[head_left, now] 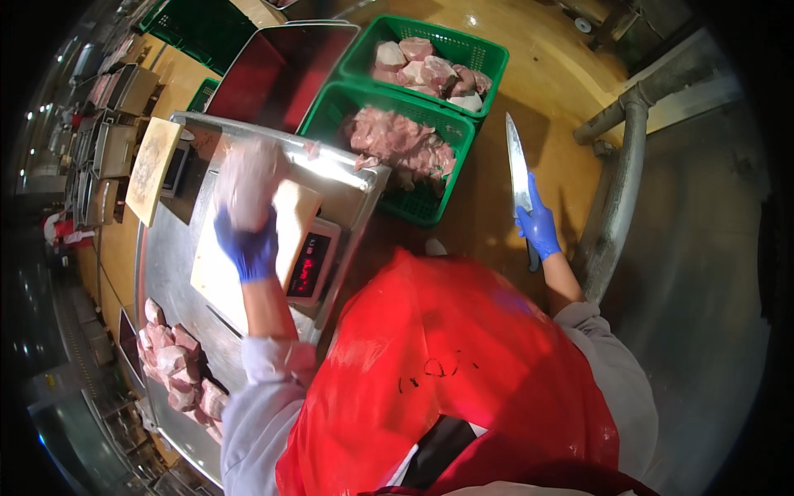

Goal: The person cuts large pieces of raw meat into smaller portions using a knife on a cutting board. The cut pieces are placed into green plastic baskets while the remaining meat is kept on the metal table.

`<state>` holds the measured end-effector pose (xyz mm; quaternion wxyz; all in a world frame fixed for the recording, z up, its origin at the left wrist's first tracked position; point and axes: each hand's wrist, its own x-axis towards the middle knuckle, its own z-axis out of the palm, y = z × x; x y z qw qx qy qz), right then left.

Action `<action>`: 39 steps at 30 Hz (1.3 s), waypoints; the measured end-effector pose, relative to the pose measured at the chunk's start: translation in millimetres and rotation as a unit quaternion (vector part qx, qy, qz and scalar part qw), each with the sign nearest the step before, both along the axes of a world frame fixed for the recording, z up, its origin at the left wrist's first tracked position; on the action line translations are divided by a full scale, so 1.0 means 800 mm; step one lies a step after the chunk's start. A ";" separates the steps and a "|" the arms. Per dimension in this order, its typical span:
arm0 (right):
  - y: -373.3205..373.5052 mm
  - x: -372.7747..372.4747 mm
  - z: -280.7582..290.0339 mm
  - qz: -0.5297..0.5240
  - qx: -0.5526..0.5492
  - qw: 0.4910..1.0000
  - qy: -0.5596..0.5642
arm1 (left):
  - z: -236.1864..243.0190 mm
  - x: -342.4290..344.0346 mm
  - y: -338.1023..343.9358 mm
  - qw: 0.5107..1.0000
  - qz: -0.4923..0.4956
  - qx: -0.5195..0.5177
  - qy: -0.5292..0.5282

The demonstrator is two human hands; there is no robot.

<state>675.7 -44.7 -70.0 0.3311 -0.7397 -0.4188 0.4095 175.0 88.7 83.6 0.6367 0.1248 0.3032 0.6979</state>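
My left hand (250, 250), in a blue glove, is closed on a large pale pink piece of meat (250, 183), blurred by motion. It is above a white cutting board (217, 260), beside a digital scale (311, 266) with a lit red display. Out to the right, away from the table, my right hand (539, 230), also blue-gloved, grips a long knife (517, 161). The blade points away from me, and the dark handle end shows below the hand.
Raw meat chunks (175, 364) lie on the metal table (169, 273) at left. Beyond its far right corner stand two green crates, one with meat trimmings (397, 140), one with larger chunks (430, 70). A metal bin (273, 74) adjoins them. A thick pipe (624, 190) runs at right.
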 end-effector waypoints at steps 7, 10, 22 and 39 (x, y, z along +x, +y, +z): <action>0.059 0.035 0.029 0.037 0.064 0.997 -0.006 | -0.096 0.147 0.191 0.907 -0.003 0.048 0.418; 0.039 0.044 0.020 -0.012 0.048 0.999 0.021 | -0.269 0.186 0.158 0.623 -0.043 -0.109 0.774; -0.011 0.056 -0.005 -0.015 -0.043 0.998 0.036 | -0.318 0.212 0.196 0.670 0.190 0.051 0.716; 0.120 -0.008 -0.015 0.078 0.076 0.986 0.129 | -0.167 0.215 0.090 0.762 0.033 0.193 0.617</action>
